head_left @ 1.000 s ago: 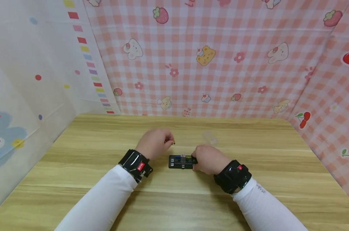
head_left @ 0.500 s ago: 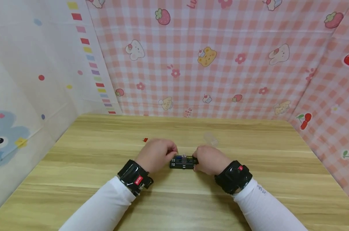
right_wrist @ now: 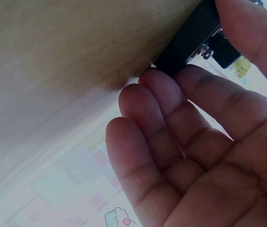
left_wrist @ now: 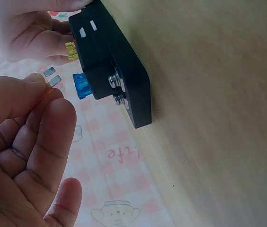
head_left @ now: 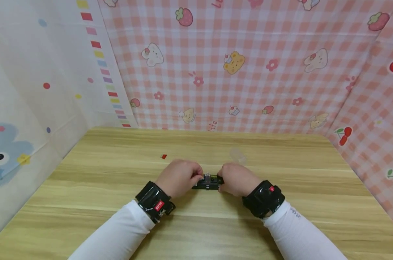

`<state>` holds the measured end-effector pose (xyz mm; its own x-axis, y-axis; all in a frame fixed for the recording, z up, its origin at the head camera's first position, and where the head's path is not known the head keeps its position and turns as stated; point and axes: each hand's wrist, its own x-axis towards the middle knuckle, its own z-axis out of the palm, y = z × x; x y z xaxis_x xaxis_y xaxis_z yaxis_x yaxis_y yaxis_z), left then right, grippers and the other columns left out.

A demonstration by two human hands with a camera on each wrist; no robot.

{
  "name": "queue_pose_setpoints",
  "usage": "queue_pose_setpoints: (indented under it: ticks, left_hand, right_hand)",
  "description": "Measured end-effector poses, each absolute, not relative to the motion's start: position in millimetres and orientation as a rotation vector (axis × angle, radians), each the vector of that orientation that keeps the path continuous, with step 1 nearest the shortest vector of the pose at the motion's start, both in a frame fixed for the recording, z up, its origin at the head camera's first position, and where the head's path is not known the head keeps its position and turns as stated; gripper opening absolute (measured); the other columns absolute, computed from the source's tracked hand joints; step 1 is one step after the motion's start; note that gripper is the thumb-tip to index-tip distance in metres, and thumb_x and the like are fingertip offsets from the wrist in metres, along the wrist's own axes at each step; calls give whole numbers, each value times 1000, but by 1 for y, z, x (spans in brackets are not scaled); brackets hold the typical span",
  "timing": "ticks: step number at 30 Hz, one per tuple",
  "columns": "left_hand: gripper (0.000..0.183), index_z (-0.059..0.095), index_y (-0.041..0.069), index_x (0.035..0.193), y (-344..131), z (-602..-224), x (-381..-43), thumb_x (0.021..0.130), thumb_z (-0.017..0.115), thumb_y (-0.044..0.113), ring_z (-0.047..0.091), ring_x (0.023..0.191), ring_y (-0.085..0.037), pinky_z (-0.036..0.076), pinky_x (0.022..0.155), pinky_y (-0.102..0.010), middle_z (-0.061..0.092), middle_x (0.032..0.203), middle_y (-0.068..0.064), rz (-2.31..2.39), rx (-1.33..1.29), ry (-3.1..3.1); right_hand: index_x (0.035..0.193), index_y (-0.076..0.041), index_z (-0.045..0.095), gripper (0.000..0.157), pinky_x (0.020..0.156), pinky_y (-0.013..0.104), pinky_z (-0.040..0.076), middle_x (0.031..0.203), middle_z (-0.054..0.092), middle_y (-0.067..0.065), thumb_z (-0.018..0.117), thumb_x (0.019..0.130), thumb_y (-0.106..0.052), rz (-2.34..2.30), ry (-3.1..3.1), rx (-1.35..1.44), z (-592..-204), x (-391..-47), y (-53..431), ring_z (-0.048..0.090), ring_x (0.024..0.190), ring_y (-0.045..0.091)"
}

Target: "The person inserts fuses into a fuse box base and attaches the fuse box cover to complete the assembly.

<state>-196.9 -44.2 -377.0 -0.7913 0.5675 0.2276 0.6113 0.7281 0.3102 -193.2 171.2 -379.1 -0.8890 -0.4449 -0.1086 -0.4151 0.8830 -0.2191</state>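
Observation:
My left hand (head_left: 180, 177) pinches a small orange blade fuse (left_wrist: 54, 81) between thumb and forefinger; its two metal prongs stick out toward the fuse block. The black fuse block (head_left: 206, 186) lies on the table, with a blue blade fuse (left_wrist: 82, 85) and a yellow blade fuse (left_wrist: 71, 50) seated in it and metal screw terminals (left_wrist: 116, 83) at its end. Gripping the block's right end is my right hand (head_left: 238, 179), thumb on one side and fingers on the other. Fingers of the left hand hide part of the block's left end in the head view.
Behind the left hand a small red piece (head_left: 164, 156) lies on the wooden table (head_left: 196, 231). A clear plastic cover (head_left: 238, 156) sits behind the right hand. Patterned cloth (head_left: 196, 65) hangs along the table's back and sides.
My left hand has come down and right from behind the block to its left end, bringing the small fuse. The red piece behind it has come into view. My right hand keeps its grip.

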Motion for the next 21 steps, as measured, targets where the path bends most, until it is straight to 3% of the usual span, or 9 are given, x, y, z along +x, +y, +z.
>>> queue_pose_setpoints:
  ticks: [21]
  left_hand:
    - [12, 80, 22, 89, -40, -379, -195, 98, 76, 28, 58, 70, -5, 49, 75, -28, 73, 80, 13, -468, -970, -2826]
  right_hand:
    - [76, -12, 69, 20, 65, 30, 39, 71, 57, -1, 87, 84, -16, -261, 2891, -688, -378, -195, 172, 49, 67, 16]
